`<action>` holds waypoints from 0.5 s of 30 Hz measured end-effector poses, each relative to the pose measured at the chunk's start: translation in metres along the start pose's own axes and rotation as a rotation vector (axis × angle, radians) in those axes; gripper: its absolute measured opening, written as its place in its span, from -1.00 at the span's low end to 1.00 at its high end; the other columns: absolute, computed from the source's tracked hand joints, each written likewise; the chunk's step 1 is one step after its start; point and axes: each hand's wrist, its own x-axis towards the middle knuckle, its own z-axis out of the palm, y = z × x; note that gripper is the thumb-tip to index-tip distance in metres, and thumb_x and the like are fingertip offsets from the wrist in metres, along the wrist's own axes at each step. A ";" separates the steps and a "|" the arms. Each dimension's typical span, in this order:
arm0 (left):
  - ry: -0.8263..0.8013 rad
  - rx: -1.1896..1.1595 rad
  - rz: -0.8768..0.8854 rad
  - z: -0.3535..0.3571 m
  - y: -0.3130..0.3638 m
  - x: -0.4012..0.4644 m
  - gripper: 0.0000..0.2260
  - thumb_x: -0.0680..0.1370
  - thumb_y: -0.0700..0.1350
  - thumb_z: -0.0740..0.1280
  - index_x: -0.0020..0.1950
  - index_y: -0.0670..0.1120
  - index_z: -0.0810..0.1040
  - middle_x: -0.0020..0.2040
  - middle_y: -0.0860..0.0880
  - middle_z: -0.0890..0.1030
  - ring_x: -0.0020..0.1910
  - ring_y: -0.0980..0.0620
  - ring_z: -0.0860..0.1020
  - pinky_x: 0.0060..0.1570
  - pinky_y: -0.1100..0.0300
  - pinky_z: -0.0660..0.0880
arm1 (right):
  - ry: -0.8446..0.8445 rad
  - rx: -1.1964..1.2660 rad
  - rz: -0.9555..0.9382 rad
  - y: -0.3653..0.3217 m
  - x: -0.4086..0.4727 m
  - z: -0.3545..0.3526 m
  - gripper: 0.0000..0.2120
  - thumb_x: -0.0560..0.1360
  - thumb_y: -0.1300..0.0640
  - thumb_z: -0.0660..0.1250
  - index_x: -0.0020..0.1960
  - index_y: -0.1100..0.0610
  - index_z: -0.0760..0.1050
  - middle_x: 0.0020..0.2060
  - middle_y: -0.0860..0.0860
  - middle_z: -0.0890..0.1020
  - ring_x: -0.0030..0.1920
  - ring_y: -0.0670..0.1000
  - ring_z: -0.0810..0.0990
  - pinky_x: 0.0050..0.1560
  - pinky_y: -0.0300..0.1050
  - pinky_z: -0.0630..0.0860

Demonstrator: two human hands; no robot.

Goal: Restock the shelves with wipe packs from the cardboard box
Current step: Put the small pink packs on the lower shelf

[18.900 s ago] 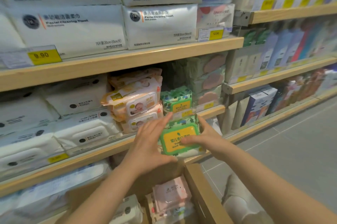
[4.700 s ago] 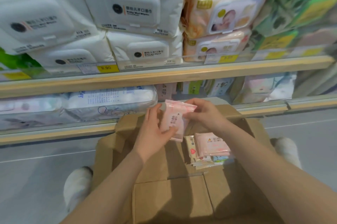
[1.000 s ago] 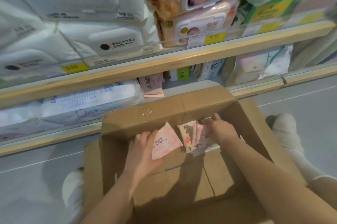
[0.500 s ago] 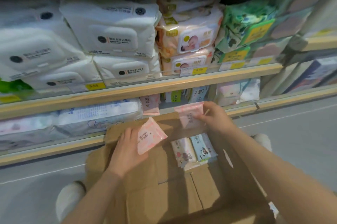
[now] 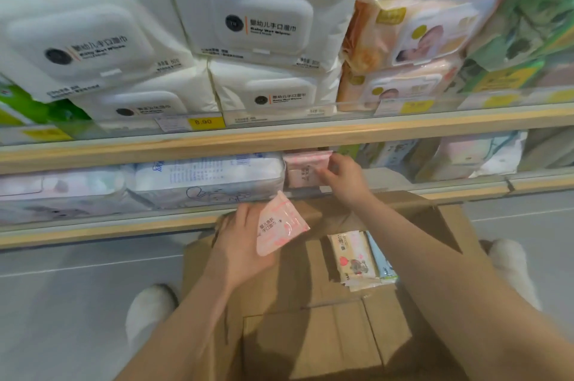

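Note:
The open cardboard box [image 5: 441, 225] stands on the floor below the bottom shelf [image 5: 124, 230]. My left hand [image 5: 239, 244] holds a small pink wipe pack [image 5: 278, 227] tilted over the box's far edge. My right hand [image 5: 340, 175] reaches into the bottom shelf and grips another pink wipe pack [image 5: 302, 169], upright against more pink packs beside a large white-and-blue pack [image 5: 205, 178]. A few small packs [image 5: 354, 259] lie inside the box, one cream with a red mark, one blue-edged.
The shelf above [image 5: 279, 135] carries large white baby-wipe packs [image 5: 257, 23], peach packs [image 5: 413, 39] and green packs [image 5: 528, 23], with yellow price tags [image 5: 203, 122] along its front. My white shoes [image 5: 149, 312] flank the box on the grey floor.
My right hand has carried its pink pack from above the box into the bottom shelf, against the other pink packs. My left hand still holds its pack, slightly nearer the shelf.

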 end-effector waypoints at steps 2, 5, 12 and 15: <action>0.054 -0.013 0.034 0.005 -0.003 -0.001 -0.35 0.22 0.09 0.35 0.28 -0.03 0.30 0.09 -0.01 0.38 -0.07 -0.06 0.47 0.01 -0.04 0.45 | -0.016 -0.007 0.068 0.007 0.013 0.015 -0.82 0.55 0.09 0.26 -0.03 0.20 0.52 -0.05 0.16 0.58 -0.09 0.09 0.53 -0.14 -0.18 0.35; 0.071 -0.027 0.039 0.008 -0.006 -0.002 -0.34 0.22 0.08 0.38 0.27 -0.01 0.28 0.10 0.02 0.36 -0.03 -0.05 0.46 0.04 0.00 0.43 | -0.023 -0.048 0.110 0.010 0.023 0.025 -0.89 0.54 0.20 0.23 -0.07 0.22 0.50 -0.10 0.20 0.56 -0.14 0.10 0.47 -0.24 -0.23 0.22; 0.065 -0.019 0.020 0.008 -0.007 -0.003 -0.34 0.22 0.08 0.38 0.27 -0.01 0.28 0.09 0.01 0.35 0.02 -0.06 0.45 0.09 0.02 0.42 | -0.001 -0.114 0.121 0.008 0.035 0.035 -0.94 0.56 0.23 0.21 -0.03 0.19 0.45 0.01 0.30 0.58 0.03 0.22 0.54 -0.20 -0.22 0.21; 0.058 -0.007 0.023 0.010 -0.008 -0.002 -0.33 0.23 0.11 0.38 0.27 0.02 0.22 0.10 0.02 0.34 0.04 -0.06 0.44 0.10 0.01 0.43 | 0.069 -0.097 0.159 0.018 0.033 0.037 -0.83 0.54 0.23 0.23 0.05 0.32 0.47 0.03 0.32 0.55 0.03 0.24 0.52 -0.16 -0.18 0.22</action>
